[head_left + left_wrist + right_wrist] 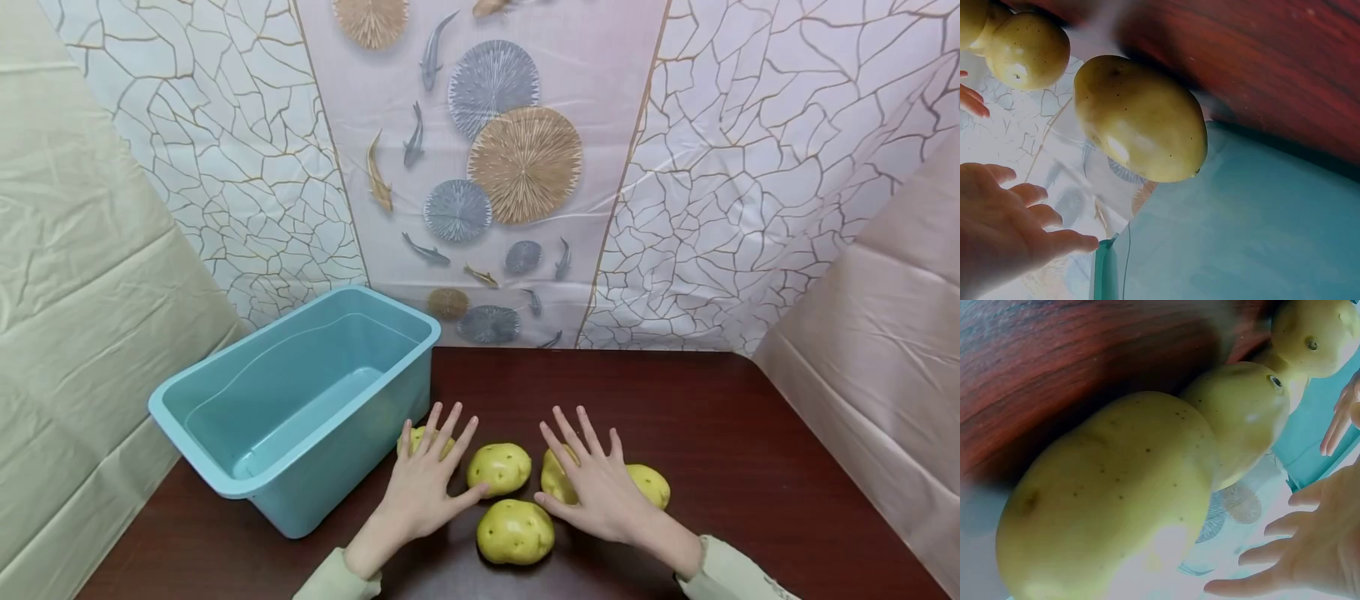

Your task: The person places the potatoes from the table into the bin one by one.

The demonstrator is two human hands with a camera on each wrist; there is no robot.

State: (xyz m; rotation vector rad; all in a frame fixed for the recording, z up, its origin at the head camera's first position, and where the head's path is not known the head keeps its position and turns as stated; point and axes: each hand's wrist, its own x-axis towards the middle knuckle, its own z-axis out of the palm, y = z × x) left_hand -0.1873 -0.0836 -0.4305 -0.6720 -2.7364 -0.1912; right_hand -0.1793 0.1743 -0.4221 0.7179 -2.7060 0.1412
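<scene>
Potatoes [515,531] lie lengthwise across the lower frame; left hand [422,487] and right hand [597,487] hover spread (holding nothing).

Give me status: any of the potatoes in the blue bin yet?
None done: the blue bin shows only bare floor inside. In hand: nothing gripped; the left hand and right hand hover flat, fingers spread, over the potatoes. Left: all visible potatoes on the table, including the middle one, the front one and the right one; two more are part hidden under the hands.
</scene>
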